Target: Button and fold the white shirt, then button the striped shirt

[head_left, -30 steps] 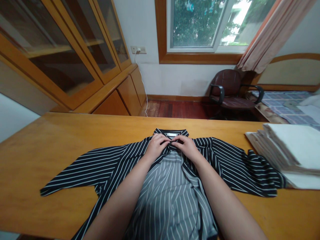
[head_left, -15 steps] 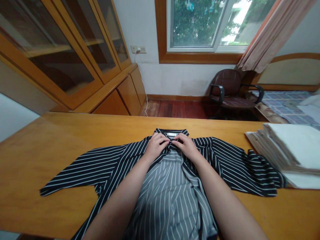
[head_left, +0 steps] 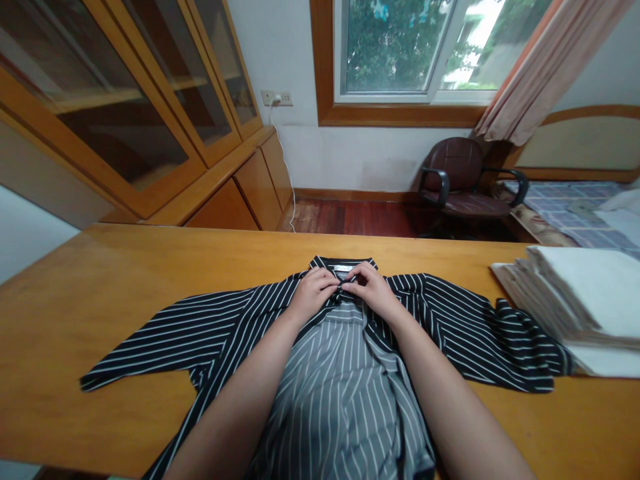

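A black shirt with white stripes (head_left: 200, 327) lies spread on the wooden table (head_left: 140, 267), its collar at the far side and both sleeves stretched outward. The front hangs apart below the collar, showing the grey striped inside of the back. Just under the collar, my left hand (head_left: 315, 291) pinches one front edge of the shirt. Facing it, my right hand (head_left: 371, 288) pinches the other edge, and the fingertips of both hands nearly meet. Any button between them is too small and covered to make out. A pale label shows inside the collar.
On the table's right side stands a stack of white folded sheets (head_left: 585, 293), touching the right sleeve's cuff. Beyond the table are a brown armchair (head_left: 455, 173), a bed (head_left: 580, 207) and a glass-doored wooden cabinet (head_left: 195, 87).
My fingers have shifted slightly at the collar, the right hand's knuckles rising a little. The shirt otherwise lies as before.
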### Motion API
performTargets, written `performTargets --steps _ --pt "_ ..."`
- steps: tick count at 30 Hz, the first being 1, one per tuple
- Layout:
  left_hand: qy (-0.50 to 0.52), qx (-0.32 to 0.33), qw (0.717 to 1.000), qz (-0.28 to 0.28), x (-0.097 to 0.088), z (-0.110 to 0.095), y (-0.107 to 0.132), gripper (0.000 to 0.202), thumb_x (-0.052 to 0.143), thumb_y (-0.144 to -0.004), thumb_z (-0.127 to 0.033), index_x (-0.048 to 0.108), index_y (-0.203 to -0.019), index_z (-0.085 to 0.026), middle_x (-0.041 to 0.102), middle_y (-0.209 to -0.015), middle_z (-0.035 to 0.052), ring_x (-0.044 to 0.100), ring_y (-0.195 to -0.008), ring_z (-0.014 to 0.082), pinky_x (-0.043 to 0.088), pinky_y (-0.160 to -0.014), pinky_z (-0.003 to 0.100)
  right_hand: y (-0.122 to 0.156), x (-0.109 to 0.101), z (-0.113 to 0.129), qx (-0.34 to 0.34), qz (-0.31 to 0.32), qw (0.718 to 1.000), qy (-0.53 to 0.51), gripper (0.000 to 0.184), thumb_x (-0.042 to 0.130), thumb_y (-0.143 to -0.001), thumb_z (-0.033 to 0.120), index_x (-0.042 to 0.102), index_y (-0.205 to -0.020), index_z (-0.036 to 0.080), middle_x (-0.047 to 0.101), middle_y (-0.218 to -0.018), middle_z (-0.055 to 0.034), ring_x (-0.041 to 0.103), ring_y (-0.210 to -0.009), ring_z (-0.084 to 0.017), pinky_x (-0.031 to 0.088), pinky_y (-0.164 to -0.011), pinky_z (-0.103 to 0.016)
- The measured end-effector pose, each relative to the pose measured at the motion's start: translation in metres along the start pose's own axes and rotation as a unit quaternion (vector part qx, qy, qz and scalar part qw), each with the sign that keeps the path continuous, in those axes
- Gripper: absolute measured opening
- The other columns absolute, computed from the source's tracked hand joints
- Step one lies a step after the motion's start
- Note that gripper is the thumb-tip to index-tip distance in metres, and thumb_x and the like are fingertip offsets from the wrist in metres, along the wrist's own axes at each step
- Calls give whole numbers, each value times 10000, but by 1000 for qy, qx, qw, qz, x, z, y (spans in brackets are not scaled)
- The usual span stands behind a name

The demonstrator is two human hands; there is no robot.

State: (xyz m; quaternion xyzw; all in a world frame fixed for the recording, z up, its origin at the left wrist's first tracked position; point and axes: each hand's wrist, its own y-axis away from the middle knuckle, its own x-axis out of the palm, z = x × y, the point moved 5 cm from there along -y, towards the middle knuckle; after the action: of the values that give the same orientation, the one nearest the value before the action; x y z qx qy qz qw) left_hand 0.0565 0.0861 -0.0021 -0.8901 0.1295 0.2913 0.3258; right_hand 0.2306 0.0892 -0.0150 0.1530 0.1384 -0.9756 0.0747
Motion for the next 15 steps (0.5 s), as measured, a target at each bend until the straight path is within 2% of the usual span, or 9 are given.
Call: performTargets --steps 4,10,15 --pt "25 3 1000 -13 1 0 1 149 603 -931 -217 743 -886 -192 681 -861 45 641 -829 167 511 -778 293 0 -1 -4 20 -23 999 -44 354 803 -722 451 576 -864 218 481 -934 11 534 -647 -111 479 -634 -282" --pt "37 -11 999 -18 0 0 1 126 625 -913 -207 745 -878 -195 688 -855 39 653 -811 160 523 -758 272 0 0 -5 13 -17 999 -47 334 802 -733 433 574 -853 222 495 -948 5 564 -664 -116 501 -638 -293" --pt "38 -11 999 -17 0 -3 0 127 624 -906 -193 744 -867 -192 706 -862 43 667 -813 163 534 -767 276 0 -2 -6 15 -57 997 -52 401 832 -693 441 546 -873 224 454 -960 13 548 -653 -101 494 -624 -281"
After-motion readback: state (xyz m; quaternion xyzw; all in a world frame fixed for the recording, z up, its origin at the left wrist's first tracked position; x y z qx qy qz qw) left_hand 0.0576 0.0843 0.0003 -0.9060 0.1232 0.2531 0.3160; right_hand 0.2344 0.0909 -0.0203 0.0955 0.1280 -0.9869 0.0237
